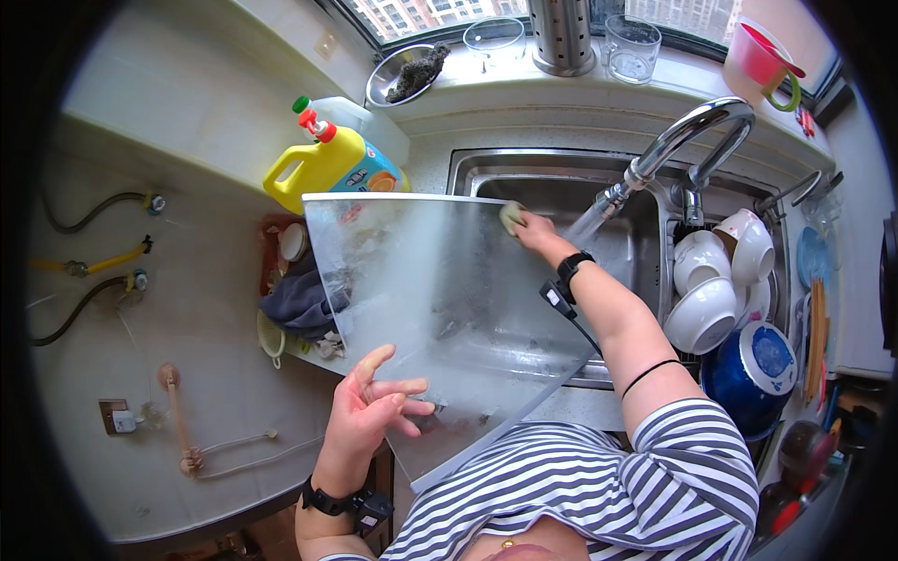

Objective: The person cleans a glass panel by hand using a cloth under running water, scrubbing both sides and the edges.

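A clear panel (421, 294), glass or plastic, with white edge strips lies tilted over the left part of the stainless steel sink (463, 168). My right hand (534, 230) grips a pale green sponge or cloth (511, 219) at the panel's far right corner. Over the panel's near left side is my left hand (382, 400), fingers spread, holding nothing; whether it touches the panel I cannot tell. Water runs from the chrome faucet (701, 119) into the basin, just right of my right hand.
White bowls (701, 315) and a blue bowl (744, 379) stand at the sink's right. A yellow detergent jug (330, 168) is behind the panel's left corner. Glass mugs (631, 52) and a steel dish (382, 80) line the windowsill. A dark cloth (298, 301) lies left of the panel.
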The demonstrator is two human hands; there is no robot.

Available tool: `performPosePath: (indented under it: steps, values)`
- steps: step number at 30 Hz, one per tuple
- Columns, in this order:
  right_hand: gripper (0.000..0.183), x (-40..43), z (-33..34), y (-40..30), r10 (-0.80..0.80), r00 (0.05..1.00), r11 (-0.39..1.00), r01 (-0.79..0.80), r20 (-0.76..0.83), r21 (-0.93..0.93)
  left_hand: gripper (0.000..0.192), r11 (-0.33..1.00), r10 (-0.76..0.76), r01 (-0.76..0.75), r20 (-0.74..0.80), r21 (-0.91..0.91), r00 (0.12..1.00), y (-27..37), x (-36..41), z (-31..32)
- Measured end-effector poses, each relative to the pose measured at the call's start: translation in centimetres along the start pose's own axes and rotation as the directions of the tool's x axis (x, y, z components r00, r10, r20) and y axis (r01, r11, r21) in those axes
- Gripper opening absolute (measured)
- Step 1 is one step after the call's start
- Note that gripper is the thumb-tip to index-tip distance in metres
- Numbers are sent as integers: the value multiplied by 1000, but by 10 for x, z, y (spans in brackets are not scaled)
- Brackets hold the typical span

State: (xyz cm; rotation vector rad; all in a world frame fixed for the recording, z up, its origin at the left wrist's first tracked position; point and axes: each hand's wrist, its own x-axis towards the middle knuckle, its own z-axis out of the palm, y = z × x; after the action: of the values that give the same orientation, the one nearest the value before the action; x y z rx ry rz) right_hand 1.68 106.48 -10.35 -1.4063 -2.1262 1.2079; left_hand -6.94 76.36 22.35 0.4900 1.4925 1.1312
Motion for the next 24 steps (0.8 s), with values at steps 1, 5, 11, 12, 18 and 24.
performPosePath:
  steps: [1, 5, 11, 12, 18, 24]
  values:
    - [33, 0, 4, 19, 117, 993, 993, -118, 13, 16, 56, 1000, 3, -3, -8, 0, 1000, -1, 2, -3]
    - [29, 4, 19, 27, 211, 977, 947, -196, -34, 253, 56, 1000, 5, -5, 14, -2, 1000, 1, 12, -11]
    - [18, -40, -10, -156, -471, 857, 755, 514, -208, 408, 58, 998, -66, 65, 62, 17, 996, 1, 27, -12]
    - [17, -50, -23, -187, -536, 834, 751, 541, -129, 377, 58, 998, -58, 57, 51, 14, 997, 0, 31, -13]
    - [21, -33, -16, -278, -684, 693, 634, 719, -228, 286, 56, 998, -58, 58, 31, 21, 998, -11, 37, -14]
    - [22, 13, 10, -183, -331, 943, 943, 330, 40, 38, 58, 994, -106, 108, 105, -18, 989, -26, 38, -37]
